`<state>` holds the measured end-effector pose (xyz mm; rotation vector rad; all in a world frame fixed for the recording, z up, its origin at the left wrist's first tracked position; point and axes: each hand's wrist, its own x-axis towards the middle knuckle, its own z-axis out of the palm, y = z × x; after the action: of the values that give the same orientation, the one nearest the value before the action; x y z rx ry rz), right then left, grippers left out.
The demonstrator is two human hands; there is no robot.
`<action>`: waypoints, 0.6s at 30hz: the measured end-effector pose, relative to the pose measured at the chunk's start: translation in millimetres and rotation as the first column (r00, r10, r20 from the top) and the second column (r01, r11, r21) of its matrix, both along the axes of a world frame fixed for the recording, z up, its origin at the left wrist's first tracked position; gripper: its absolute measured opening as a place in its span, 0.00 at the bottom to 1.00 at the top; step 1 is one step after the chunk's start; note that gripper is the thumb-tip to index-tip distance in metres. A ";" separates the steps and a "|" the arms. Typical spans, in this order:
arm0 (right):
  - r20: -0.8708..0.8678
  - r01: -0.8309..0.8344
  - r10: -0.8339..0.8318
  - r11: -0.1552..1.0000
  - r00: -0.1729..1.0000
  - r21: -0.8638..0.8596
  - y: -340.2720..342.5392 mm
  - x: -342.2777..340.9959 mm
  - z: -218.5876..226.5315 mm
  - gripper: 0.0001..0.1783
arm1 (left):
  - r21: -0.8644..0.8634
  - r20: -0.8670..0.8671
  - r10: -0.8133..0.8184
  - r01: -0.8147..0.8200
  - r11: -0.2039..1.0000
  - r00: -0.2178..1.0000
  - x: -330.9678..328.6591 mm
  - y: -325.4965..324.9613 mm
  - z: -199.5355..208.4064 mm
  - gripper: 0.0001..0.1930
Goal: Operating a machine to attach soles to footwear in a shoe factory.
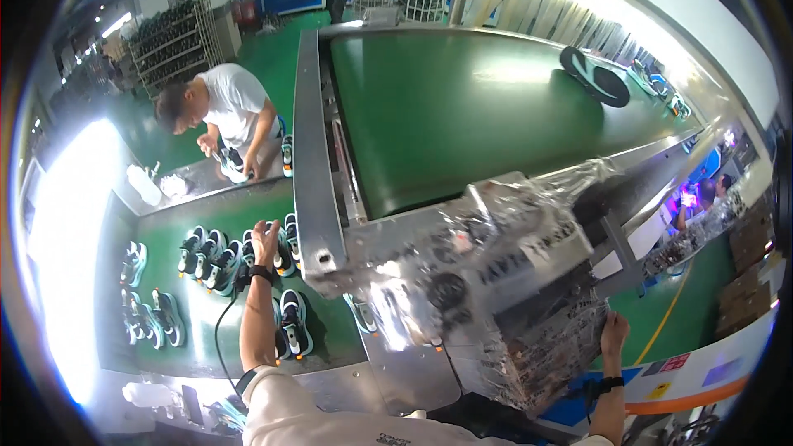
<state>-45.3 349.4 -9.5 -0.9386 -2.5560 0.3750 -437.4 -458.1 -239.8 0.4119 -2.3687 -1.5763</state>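
My left hand [264, 243] reaches out over the lower green belt [239, 326], its fingers stretched out and apart. It is among a row of black sneakers with pale mint soles, next to one sneaker [283, 256] and left of the metal frame. Whether it touches a shoe I cannot tell. Nearer to me, another black sneaker [294, 324] stands just right of my forearm. On the right, my right hand [613, 335] is closed, fingers curled, beside a plastic-wrapped machine housing [537, 347]. What it grips, if anything, is hidden.
Above, a wide green conveyor [429, 116] carries dark soles [593, 78] behind a metal frame [318, 157]. A co-worker [235, 111] handles a shoe [231, 165] across the lower belt. More sneakers [169, 318] stand at left. Cartons [743, 264] are stacked far right.
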 end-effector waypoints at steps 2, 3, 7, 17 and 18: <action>-0.097 -0.093 0.103 0.991 0.990 0.099 12.1 2.8 -12.8 0.23 | -0.030 -0.163 0.069 -0.075 0.997 0.984 11.9 17.9 59.9 0.26; -0.114 -0.095 0.105 0.991 0.988 0.092 12.2 3.3 -11.6 0.23 | -0.152 -0.296 0.101 -0.151 0.977 0.950 30.0 35.4 105.8 0.22; -0.122 -0.130 0.147 0.983 0.982 0.132 -3.7 -8.9 -7.9 0.23 | -0.152 -0.376 0.131 -0.200 0.968 0.917 110.1 60.7 261.5 0.18; -0.088 -0.225 0.220 0.973 0.972 -0.051 -22.5 10.3 26.2 0.20 | -0.200 -0.582 -0.236 0.144 0.969 0.778 214.1 245.7 507.9 0.17; -0.106 -0.234 0.226 0.970 0.968 -0.065 -18.8 9.5 21.4 0.20 | -0.240 -0.601 -0.286 0.172 0.955 0.746 217.9 284.5 521.9 0.16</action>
<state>-35.7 330.6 11.9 -0.6317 -2.5813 0.5756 -219.5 -173.6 282.0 -0.4193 -2.0261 -1.3010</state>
